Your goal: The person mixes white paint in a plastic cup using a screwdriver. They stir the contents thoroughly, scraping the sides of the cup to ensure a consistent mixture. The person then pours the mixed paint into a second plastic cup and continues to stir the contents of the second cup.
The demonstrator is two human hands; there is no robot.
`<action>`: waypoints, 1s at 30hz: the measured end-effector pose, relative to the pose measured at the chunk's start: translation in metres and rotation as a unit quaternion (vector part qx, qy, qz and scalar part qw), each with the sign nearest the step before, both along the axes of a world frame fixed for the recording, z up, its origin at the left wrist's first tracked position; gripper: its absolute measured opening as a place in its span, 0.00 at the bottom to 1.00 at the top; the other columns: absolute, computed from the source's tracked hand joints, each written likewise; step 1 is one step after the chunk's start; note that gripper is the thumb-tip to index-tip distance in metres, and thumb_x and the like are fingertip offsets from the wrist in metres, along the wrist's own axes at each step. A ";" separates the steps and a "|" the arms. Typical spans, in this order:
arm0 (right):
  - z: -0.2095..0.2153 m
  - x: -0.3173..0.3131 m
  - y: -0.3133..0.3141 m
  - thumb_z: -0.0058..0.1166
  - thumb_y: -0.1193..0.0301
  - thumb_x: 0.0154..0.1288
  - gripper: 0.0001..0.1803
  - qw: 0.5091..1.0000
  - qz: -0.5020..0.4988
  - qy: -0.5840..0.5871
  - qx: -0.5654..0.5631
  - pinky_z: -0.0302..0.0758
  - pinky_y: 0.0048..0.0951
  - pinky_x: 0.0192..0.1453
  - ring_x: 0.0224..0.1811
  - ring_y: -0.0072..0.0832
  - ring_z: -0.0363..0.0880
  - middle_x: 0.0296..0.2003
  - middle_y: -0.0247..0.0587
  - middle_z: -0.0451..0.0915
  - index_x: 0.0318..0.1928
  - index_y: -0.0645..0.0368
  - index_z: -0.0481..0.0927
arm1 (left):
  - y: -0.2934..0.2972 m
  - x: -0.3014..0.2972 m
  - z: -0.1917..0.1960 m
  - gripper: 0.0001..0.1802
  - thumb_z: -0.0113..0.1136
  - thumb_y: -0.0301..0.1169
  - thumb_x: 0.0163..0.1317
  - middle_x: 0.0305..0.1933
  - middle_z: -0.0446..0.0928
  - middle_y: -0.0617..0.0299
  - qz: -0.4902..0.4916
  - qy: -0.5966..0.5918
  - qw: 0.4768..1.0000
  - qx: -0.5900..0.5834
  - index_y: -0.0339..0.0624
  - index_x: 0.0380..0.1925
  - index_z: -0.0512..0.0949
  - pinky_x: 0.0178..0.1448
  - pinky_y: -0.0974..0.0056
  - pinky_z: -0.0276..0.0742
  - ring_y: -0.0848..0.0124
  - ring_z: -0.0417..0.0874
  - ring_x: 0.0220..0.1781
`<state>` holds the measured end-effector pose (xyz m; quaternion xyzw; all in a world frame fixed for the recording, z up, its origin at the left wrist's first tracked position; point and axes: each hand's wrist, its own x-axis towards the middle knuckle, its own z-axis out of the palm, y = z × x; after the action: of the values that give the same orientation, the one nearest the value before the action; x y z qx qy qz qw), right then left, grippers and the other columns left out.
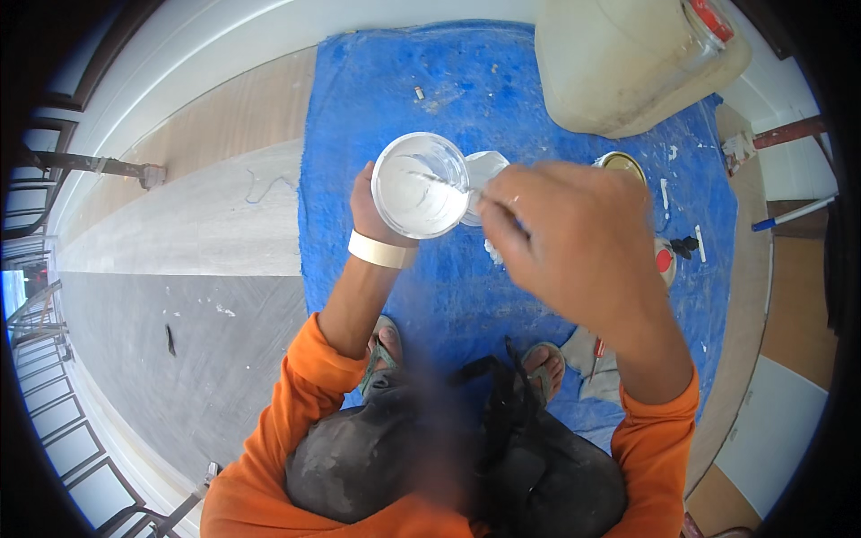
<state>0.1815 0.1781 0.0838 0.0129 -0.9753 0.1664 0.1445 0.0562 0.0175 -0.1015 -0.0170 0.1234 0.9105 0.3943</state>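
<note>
My left hand [369, 213], with a pale band at its wrist, is closed around the side of a clear round plastic tub [377, 184]. White paint-like paste [411, 199] coats the inside of the tub. From the right, my right hand [574, 238] grips a thin, white-smeared stirring stick [436, 180] whose end reaches into the tub. The stick's far end is hidden in my fingers, and the hand is slightly blurred. Just behind the tub, partly covered by it, is a white container or lid [487, 165].
A blue cloth [359, 99] covers the floor. A big, cloudy jerrycan [619, 72] with a red cap stands at the far right. Beyond my right hand lie an open can [622, 161] and a red-marked round lid [664, 261]. A red-handled tool [599, 348] rests by my right foot.
</note>
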 end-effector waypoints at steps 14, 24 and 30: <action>0.018 -0.005 0.010 0.64 0.72 0.51 0.05 0.999 0.031 -0.007 -0.041 0.69 0.32 0.23 0.18 0.38 0.78 0.18 0.41 0.79 0.25 0.58 0.82 | 0.010 0.001 0.020 0.33 0.29 0.49 0.73 0.60 0.75 0.45 -0.006 -0.041 0.991 -0.130 0.32 0.61 0.69 0.67 0.48 0.72 0.51 0.76 0.62; 0.026 -0.008 0.025 0.65 0.74 0.53 0.05 1.000 0.005 -0.006 -0.030 0.68 0.27 0.23 0.17 0.30 0.77 0.18 0.42 0.79 0.25 0.61 0.82 | 0.005 -0.007 0.031 0.28 0.33 0.46 0.73 0.53 0.79 0.47 0.029 -0.081 0.954 -0.286 0.33 0.53 0.72 0.66 0.49 0.74 0.55 0.80 0.58; 0.020 0.000 0.029 0.63 0.71 0.54 0.06 0.995 -0.019 -0.049 -0.084 0.67 0.30 0.24 0.18 0.30 0.75 0.17 0.41 0.78 0.26 0.60 0.82 | -0.004 -0.014 0.036 0.27 0.34 0.46 0.73 0.50 0.80 0.50 0.015 -0.066 0.946 -0.317 0.33 0.52 0.73 0.63 0.51 0.76 0.58 0.81 0.56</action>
<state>0.1820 0.2074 0.1033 -0.0256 -0.9639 0.2452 0.1002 0.0422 0.0138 -0.0654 -0.2026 0.3792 0.8270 0.3624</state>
